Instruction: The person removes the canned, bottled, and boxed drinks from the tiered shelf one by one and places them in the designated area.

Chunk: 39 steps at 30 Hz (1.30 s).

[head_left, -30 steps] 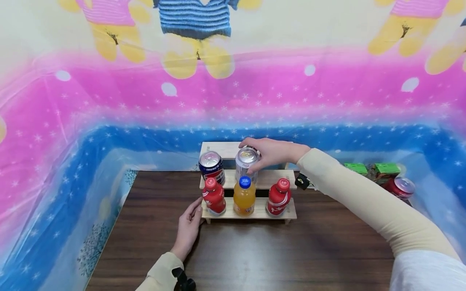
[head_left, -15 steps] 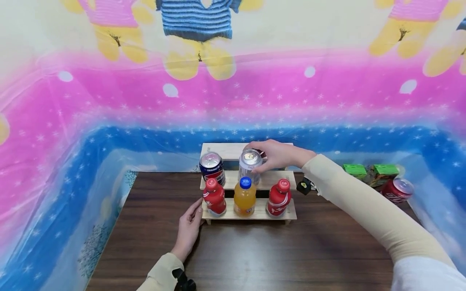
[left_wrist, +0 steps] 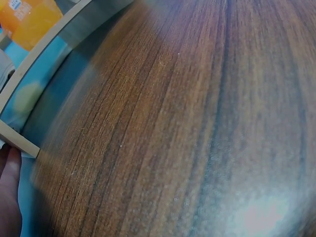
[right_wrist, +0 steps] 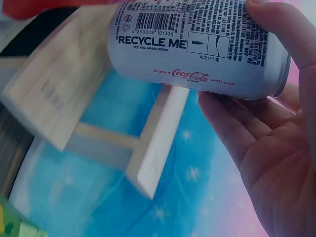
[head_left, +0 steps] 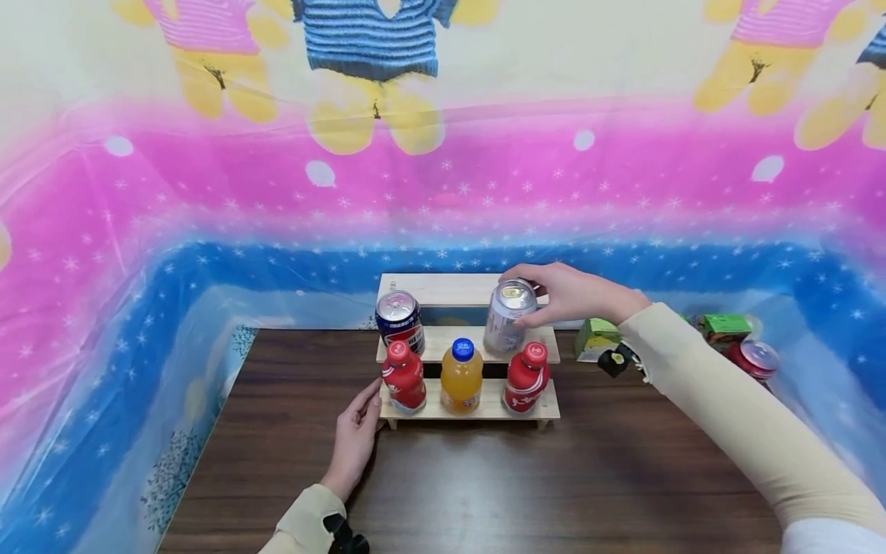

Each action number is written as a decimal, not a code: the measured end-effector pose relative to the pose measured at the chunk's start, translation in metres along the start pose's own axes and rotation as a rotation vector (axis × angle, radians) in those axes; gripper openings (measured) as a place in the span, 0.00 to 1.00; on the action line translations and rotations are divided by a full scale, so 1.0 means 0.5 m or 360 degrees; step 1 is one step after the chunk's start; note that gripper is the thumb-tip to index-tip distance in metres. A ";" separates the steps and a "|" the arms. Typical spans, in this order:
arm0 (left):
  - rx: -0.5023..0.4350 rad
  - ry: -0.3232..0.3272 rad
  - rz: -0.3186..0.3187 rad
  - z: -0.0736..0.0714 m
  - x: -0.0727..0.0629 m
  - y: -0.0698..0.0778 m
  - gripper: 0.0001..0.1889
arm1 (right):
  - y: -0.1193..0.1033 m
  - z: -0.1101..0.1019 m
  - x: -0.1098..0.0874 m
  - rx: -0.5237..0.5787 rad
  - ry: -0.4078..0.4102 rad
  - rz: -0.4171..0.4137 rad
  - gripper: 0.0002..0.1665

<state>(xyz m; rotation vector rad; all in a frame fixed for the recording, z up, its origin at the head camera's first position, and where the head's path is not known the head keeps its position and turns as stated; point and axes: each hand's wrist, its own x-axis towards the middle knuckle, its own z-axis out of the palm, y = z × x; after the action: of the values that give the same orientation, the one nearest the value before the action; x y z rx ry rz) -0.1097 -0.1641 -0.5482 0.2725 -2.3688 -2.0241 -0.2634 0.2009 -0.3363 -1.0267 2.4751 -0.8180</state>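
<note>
My right hand (head_left: 574, 296) grips the upper part of a silver Coca-Cola can (head_left: 505, 319) at the right of the middle shelf of a tiered wooden rack (head_left: 450, 291). Printed text and a barcode show on this can (right_wrist: 197, 54) in the right wrist view, with fingers and thumb around its top end. Whether its base touches the shelf I cannot tell. At the rack's lower left end, my left hand (head_left: 356, 435) holds the edge of the bottom shelf. Its fingers (left_wrist: 11, 173) appear beside a rack leg (left_wrist: 22, 144) in the left wrist view.
A dark blue can (head_left: 400, 319) stands at the middle shelf's left. Along the bottom shelf are a red bottle (head_left: 404, 377), an orange juice bottle (head_left: 461, 377) and another red bottle (head_left: 526, 378). Right of the rack are green boxes (head_left: 597, 338) and a red can (head_left: 754, 359).
My right hand has moved the silver can rightward along the middle shelf, from behind the juice bottle to behind the right red bottle. My left hand stays at the rack's end.
</note>
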 end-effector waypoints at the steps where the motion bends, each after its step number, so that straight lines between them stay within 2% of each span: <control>1: -0.0002 -0.0003 0.0012 0.000 0.000 0.000 0.23 | 0.005 -0.005 -0.008 -0.0008 0.0021 0.0004 0.39; 7: 0.0006 -0.0001 0.0027 0.000 0.001 -0.001 0.22 | 0.039 -0.022 -0.065 -0.0040 0.0112 0.0117 0.41; 17: -0.0002 -0.0005 0.0011 0.002 0.002 -0.001 0.23 | 0.076 -0.042 -0.181 -0.0055 0.0253 0.0314 0.41; 23: -0.0015 -0.0020 -0.0017 0.000 -0.001 0.005 0.23 | 0.098 -0.047 -0.252 -0.0154 0.0336 0.0418 0.40; 36: -0.0029 -0.0013 -0.0049 0.001 -0.003 0.006 0.23 | 0.181 -0.035 -0.379 -0.0244 0.0588 0.0456 0.40; 39: -0.0023 -0.0013 -0.0048 0.003 -0.002 0.005 0.23 | 0.199 -0.028 -0.400 -0.0212 0.0628 0.0465 0.39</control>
<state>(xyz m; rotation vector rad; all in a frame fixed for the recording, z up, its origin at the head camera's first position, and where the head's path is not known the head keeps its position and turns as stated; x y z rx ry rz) -0.1093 -0.1623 -0.5457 0.3016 -2.3678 -2.0585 -0.1869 0.4086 -0.3699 -0.5577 2.9525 -0.8335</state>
